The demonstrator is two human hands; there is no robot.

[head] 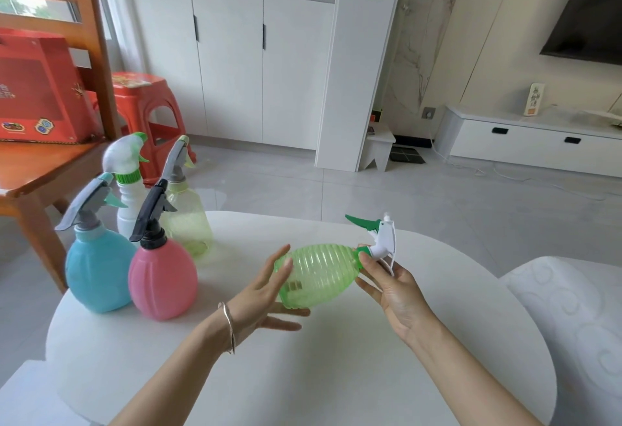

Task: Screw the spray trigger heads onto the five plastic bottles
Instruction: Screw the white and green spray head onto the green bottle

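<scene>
Five plastic bottles are showing in all, and four of them are standing upright in a cluster at the left end of the white counter [336, 375]: a blue bottle [97, 270] with a grey head, a white bottle [129, 203] behind it wearing a white and green head, a pink bottle [161, 281] with a black head in front, and a pale yellow bottle [188, 220] with a grey head at the back. Each of the four is carrying one trigger head already on its neck. To their right, the fifth, a ribbed green bottle [319, 274], is lying tilted on its side above the counter between two hands. The left hand [266, 294], with one thin bracelet [229, 328] at the wrist, is cupping the bottle's base with its grip spread loose, fingers open against the plastic. The right hand [393, 287] is pinching the green collar of the white trigger head [380, 240], its grip partly closed there, the head sitting at the bottle's neck. Behind the counter at left, one wooden chair [50, 169] is holding a red box [37, 95], with one red stool [144, 112] beside it. Grey floor tiles, white cabinets [232, 65] and a low white drawer unit [531, 143] are filling the room beyond.
</scene>
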